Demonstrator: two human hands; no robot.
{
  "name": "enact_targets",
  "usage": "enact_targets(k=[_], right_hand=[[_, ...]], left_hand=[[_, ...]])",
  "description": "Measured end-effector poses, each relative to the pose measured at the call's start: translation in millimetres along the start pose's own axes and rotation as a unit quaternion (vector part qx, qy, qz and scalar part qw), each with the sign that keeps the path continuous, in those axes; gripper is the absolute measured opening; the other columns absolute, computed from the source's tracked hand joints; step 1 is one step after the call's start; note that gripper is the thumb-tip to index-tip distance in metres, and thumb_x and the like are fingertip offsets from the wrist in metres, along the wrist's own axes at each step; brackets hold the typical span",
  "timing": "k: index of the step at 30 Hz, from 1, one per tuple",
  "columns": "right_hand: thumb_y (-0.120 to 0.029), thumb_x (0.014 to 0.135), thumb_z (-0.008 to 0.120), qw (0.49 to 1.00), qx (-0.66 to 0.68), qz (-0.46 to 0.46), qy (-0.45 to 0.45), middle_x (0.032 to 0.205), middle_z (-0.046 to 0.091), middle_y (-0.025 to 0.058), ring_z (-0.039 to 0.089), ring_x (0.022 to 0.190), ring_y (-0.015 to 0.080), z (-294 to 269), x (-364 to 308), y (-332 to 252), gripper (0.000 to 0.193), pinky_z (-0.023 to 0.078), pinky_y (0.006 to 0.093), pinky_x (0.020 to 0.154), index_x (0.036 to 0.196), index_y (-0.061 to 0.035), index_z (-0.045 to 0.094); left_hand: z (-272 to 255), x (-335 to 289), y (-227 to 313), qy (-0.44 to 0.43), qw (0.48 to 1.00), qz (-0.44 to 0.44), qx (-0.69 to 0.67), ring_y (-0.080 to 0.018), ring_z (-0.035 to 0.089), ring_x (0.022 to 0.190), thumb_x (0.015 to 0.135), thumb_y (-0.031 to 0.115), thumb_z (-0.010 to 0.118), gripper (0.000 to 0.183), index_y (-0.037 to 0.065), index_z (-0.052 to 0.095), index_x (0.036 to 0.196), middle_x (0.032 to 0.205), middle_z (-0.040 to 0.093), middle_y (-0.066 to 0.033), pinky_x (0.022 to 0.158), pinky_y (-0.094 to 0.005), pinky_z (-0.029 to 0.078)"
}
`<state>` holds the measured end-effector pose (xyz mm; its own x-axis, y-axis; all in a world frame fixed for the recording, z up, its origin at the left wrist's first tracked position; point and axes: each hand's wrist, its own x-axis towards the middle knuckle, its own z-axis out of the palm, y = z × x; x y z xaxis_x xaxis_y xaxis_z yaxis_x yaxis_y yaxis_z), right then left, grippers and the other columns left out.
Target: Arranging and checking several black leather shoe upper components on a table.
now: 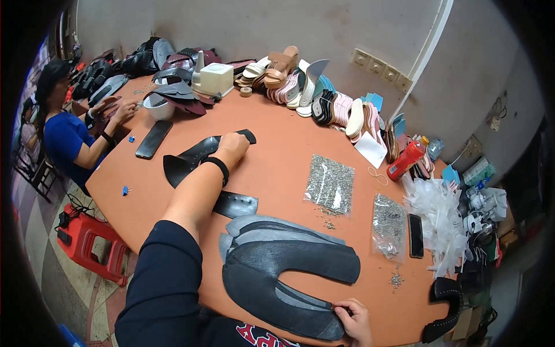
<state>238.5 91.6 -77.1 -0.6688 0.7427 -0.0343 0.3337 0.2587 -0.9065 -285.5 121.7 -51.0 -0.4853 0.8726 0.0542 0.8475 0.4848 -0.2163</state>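
My left hand [233, 147] reaches across the table, closed on one end of a curved black shoe upper [188, 161] with small studs or holes along its edge. Under my forearm, the end of a black piece [237, 204] shows; the arm hides how it joins the rest. In front of me lies a stack of U-shaped shoe uppers [254, 283], black on top with grey undersides showing below. My right hand [354, 321] pinches the stack's near right end between thumb and fingers. Another curved black upper [448, 306] rests at the table's right edge.
Clear bags of small metal studs [329, 184] [389, 225] lie right of centre, loose studs beside them. A dark phone [415, 236], white plastic strips [436, 220] and a red bottle [407, 159] are at right. Stacked sandal parts [283, 72] line the wall. A co-worker [72, 130] sits at left.
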Motion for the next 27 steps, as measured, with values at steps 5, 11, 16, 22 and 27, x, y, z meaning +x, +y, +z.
enact_targets(k=[5,11,16,22,27], right_hand=[[0.000,0.081,0.062,1.000,0.021,-0.005,-0.001,0.085,0.066,0.0094,0.062,0.079,0.0160,0.1,0.2,-0.2,0.010,0.049,0.0259,0.073,0.090,0.0031,0.066],[0.000,0.080,0.063,1.000,-0.019,0.004,-0.016,0.084,0.066,0.0095,0.062,0.077,0.0156,-4.6,0.5,0.8,0.009,0.048,0.0260,0.072,0.088,0.0025,0.066],[0.000,0.079,0.063,1.000,-0.009,-0.017,-0.002,0.083,0.065,0.0090,0.061,0.077,0.0159,-2.2,0.6,0.9,0.008,0.048,0.0261,0.071,0.087,0.0023,0.066],[0.000,0.080,0.063,1.000,0.010,-0.009,-0.005,0.083,0.064,0.0091,0.062,0.078,0.0162,-2.6,-0.7,0.7,0.008,0.048,0.0261,0.072,0.087,0.0030,0.065],[0.000,0.080,0.063,1.000,-0.008,-0.022,-0.002,0.084,0.065,0.0093,0.062,0.078,0.0162,-3.5,-2.2,4.5,0.008,0.048,0.0260,0.073,0.087,0.0032,0.065]], left_hand=[[1.0,-12.4,14.8,0.076,0.992,0.070,-0.070,-0.0310,0.066,0.085,0.079,0.010,0.056,0.012,0.005,0.066,0.085,0.089,0.068,-0.0116,0.072,-0.0386,0.053],[-8.6,-41.2,-11.8,0.057,0.991,-0.006,-0.124,-0.0313,0.063,0.087,0.077,0.022,0.064,0.019,0.006,0.066,0.088,0.094,0.065,-0.0132,0.074,-0.0409,0.050],[-12.8,-79.7,-87.3,0.046,0.945,-0.306,-0.106,-0.0342,0.062,0.091,0.079,0.033,0.068,0.036,0.002,0.064,0.097,0.103,0.064,-0.0162,0.075,-0.0429,0.050],[4.5,-103.0,-128.3,-0.184,0.878,-0.331,-0.293,-0.0345,0.061,0.097,0.073,0.052,0.071,0.067,-0.004,0.062,0.109,0.109,0.063,-0.0203,0.082,-0.0406,0.047],[30.7,-93.3,-135.6,-0.111,0.807,-0.389,-0.429,-0.0313,0.062,0.078,0.078,0.029,0.072,0.048,-0.005,0.056,0.108,0.099,0.060,-0.0227,0.058,-0.0434,0.051]])
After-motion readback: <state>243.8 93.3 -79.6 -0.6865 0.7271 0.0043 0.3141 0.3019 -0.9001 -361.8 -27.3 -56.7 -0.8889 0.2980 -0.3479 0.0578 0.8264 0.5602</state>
